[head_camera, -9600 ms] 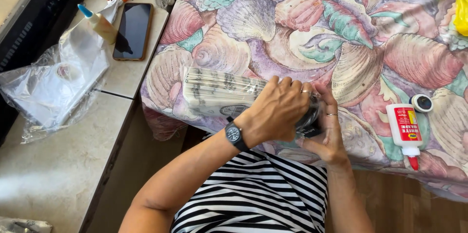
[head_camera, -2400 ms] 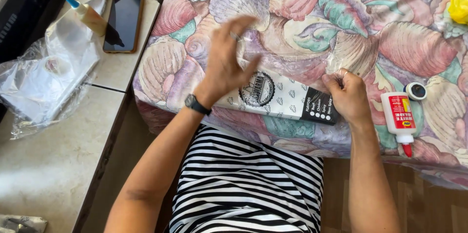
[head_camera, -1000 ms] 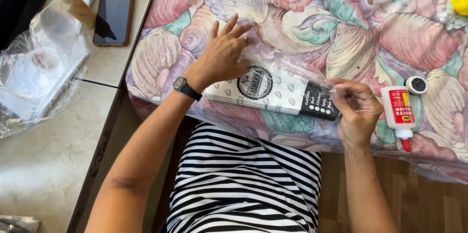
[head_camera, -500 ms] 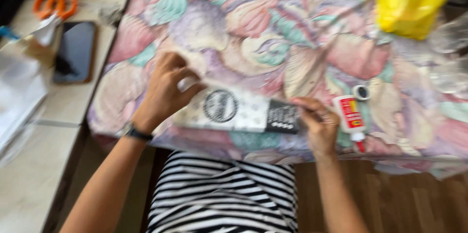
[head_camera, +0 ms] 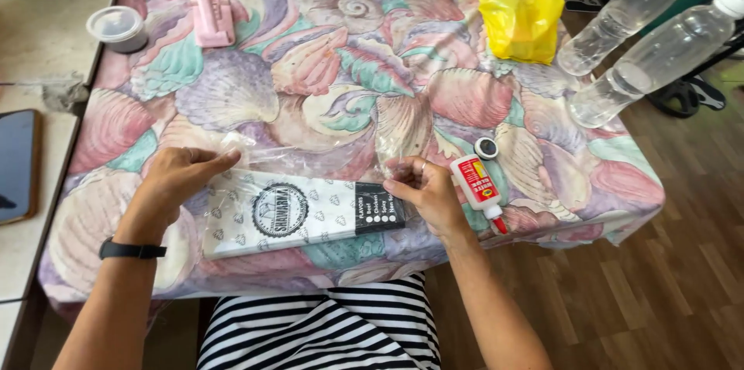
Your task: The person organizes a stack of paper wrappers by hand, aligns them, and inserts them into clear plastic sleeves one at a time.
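A flat white paper bag point(head_camera: 302, 213) with a round black emblem and a black end lies near the front edge of the table, which is covered in a shell-patterned cloth point(head_camera: 325, 83). A clear plastic wrapper point(head_camera: 310, 157) lies crumpled just behind it. My left hand point(head_camera: 180, 180) pinches the wrapper's left end, above the bag's left end. My right hand point(head_camera: 425, 188) grips the wrapper's right end, by the bag's black end. A black watch is on my left wrist.
A white glue bottle point(head_camera: 480, 188) with a red tip lies right of my right hand, its black cap point(head_camera: 486, 147) behind it. A yellow plastic bag point(head_camera: 521, 17), two clear bottles point(head_camera: 643, 37), a pink holder point(head_camera: 208, 10), a small lidded tub point(head_camera: 116, 27) and a phone point(head_camera: 15, 165) are around.
The view has tilted up to show the whole table. My left hand went from lying flat on the bag to pinching the clear wrapper; my right hand now holds its other end.
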